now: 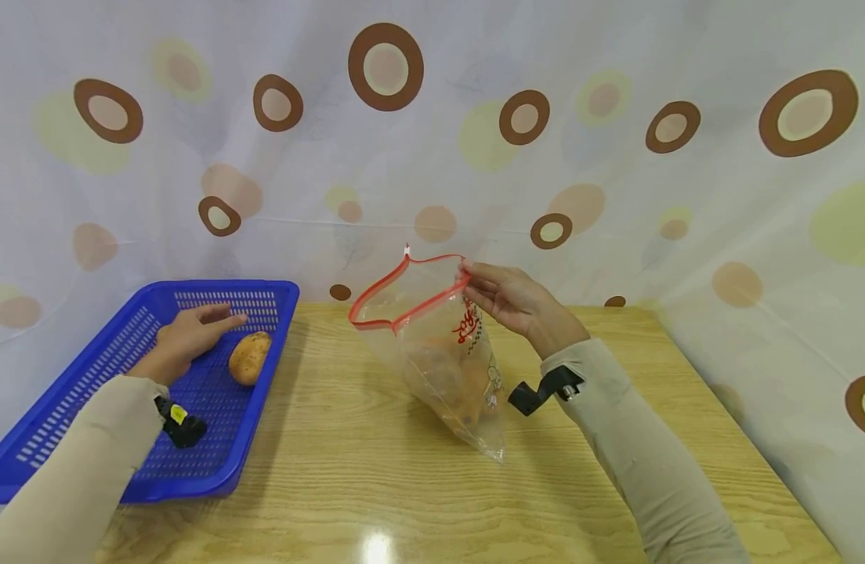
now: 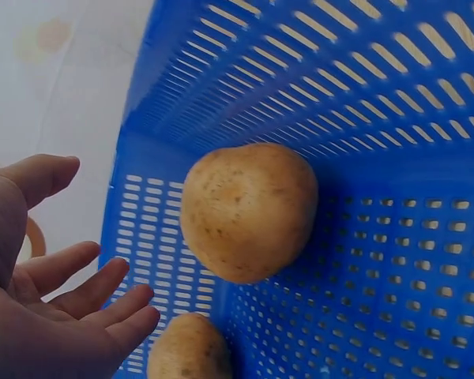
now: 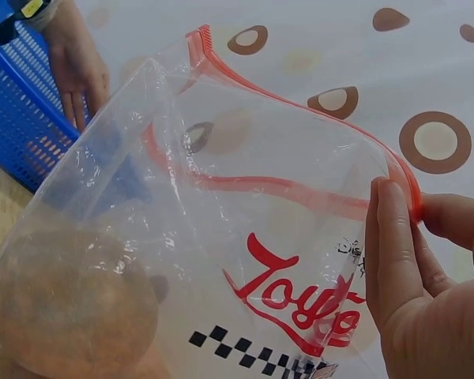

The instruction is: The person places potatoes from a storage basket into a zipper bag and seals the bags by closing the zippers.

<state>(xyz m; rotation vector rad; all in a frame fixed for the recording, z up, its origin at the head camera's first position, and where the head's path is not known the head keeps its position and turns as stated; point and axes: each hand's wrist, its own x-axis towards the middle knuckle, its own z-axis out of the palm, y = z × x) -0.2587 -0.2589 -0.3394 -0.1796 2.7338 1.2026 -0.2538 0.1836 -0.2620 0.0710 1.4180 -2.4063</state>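
My right hand (image 1: 513, 301) pinches the red-edged rim of a clear zip bag (image 1: 439, 352), whose mouth gapes toward the left. Inside the bag, a potato (image 3: 71, 300) shows blurred through the plastic near the bottom. Over the blue basket (image 1: 245, 462) hovers my left hand (image 1: 193, 337), its fingers spread and holding nothing. One potato (image 1: 250, 358) lies by the basket's right wall. In the left wrist view that potato (image 2: 249, 213) and a second potato (image 2: 189, 349) sit in the basket, apart from the left hand's fingers.
A wooden table (image 1: 320, 486) carries the basket on the left and the bag near the middle. Behind and at the right hangs a white curtain (image 1: 432, 180) with brown, yellow and pink spots. Cameras are strapped to both wrists.
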